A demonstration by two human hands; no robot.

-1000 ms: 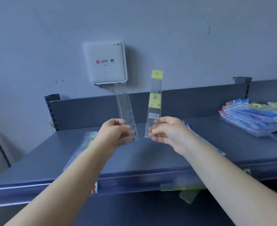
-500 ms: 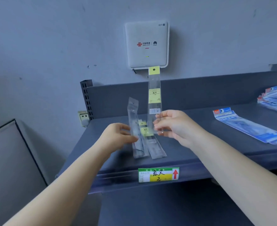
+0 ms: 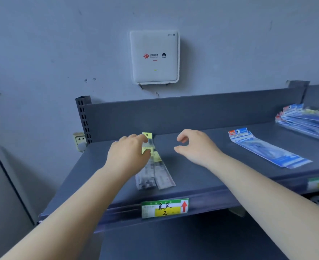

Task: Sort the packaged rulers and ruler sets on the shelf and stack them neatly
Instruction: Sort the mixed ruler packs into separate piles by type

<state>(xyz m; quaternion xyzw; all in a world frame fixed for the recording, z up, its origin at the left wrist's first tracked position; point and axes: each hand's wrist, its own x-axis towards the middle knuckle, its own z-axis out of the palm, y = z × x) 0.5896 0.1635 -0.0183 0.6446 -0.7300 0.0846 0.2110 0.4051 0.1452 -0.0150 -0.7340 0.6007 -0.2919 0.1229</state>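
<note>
Stationery shop, price-tagged shelf (image 3: 192,194), packaged rulers (image 3: 155,175)

A dark grey metal shelf (image 3: 201,177) with a low upright back panel carries everything here. Near its left end lies a small pile of clear plastic ruler packs with yellow header tags (image 3: 155,171), lengthwise front to back and slightly fanned, 1 yellow tag at the back. Well apart to the right lies a flat blue-and-white packaged ruler set (image 3: 265,147), angled across the surface. At the far right rests a stack of similar blue-and-white packages (image 3: 306,119). On the front lip sits a green-and-yellow price label with a red arrow (image 3: 164,208).
</note>
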